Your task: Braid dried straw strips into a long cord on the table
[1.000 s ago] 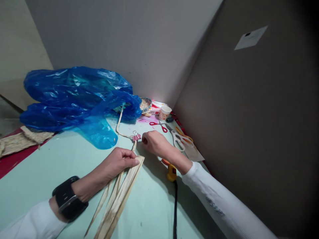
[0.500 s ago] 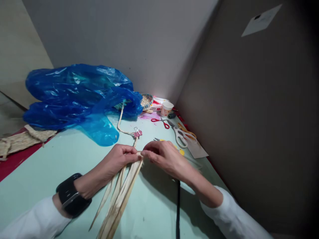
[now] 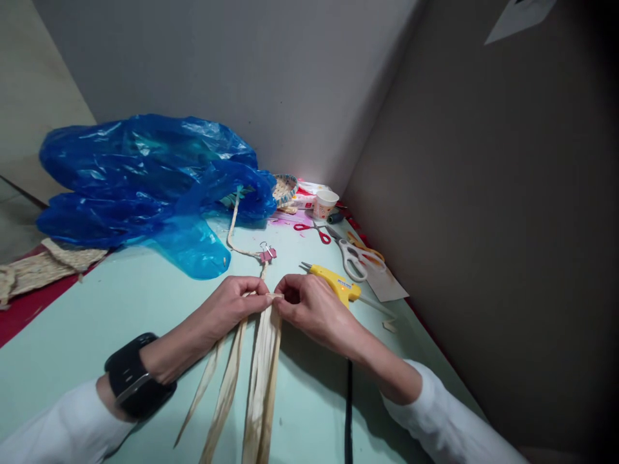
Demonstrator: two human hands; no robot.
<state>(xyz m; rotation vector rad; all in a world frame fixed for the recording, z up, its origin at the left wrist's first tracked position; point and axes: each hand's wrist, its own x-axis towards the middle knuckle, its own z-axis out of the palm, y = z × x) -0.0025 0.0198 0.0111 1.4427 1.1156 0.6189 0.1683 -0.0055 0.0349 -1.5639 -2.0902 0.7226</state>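
My left hand (image 3: pixel 239 301) pinches the upper ends of several pale dried fibre strips (image 3: pixel 261 374), which hang down toward me over the table. Close beside it, my right hand (image 3: pixel 309 303) is closed on the top of the same strips, thumb against fingers. Beyond my fingertips a thin braided cord (image 3: pixel 233 225) runs from the strips through a pink binder clip (image 3: pixel 267 255) to the blue plastic bag. Just behind my right hand lies a yellow glue gun (image 3: pixel 333 281), partly covered by the hand.
A large blue plastic bag (image 3: pixel 145 174) fills the back left. Red scissors (image 3: pixel 319 233), white-handled scissors (image 3: pixel 355 261), a paper cup (image 3: pixel 325 205) and a small woven basket (image 3: pixel 285 190) stand farther back. A black cable (image 3: pixel 349 412) crosses the front; woven braid (image 3: pixel 53 264) lies left.
The strips between my hands have swung to hang straighter down, spreading apart. My right hand has shifted slightly, and more of the glue gun shows behind it. The view has tilted a little.
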